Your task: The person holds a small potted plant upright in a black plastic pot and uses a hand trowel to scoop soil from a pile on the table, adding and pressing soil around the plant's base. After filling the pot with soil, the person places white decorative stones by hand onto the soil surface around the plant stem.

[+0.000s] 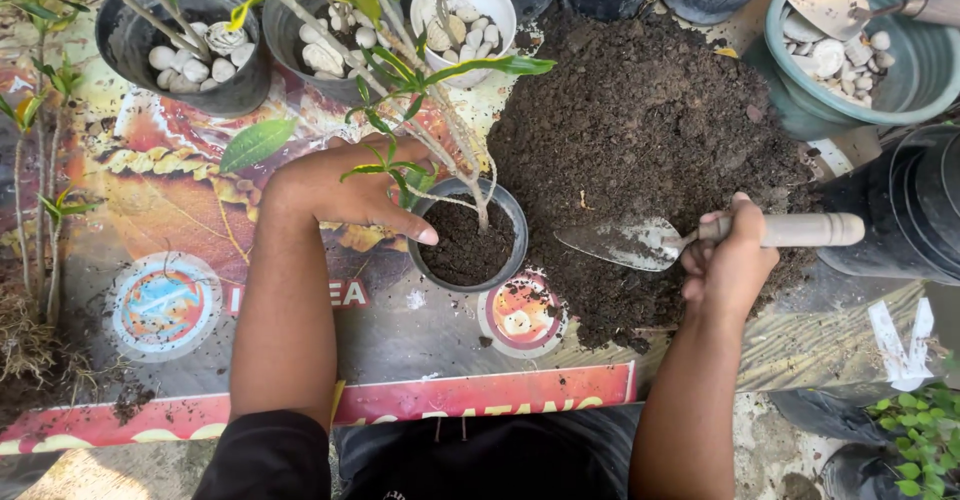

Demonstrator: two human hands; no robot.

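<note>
My left hand [345, 188] rests on the rim of a small black pot [512, 222] filled with dark soil, thumb on its left edge. A thin-stemmed plant [418, 85] with green leaves stands in that pot. My right hand [728, 260] grips the pale wooden handle of a metal trowel [640, 243], held level, its blade pointing left between the pot and a pile of dark soil [640, 130]. The blade looks nearly bare.
Behind stand two black pots with white stones [190, 55] [330, 45] and a white cup of pebbles [465, 20]. A teal bowl [890, 80] at top right holds stones and a second trowel. Black pots [900, 205] stack at right. A printed banner [180, 260] covers the ground.
</note>
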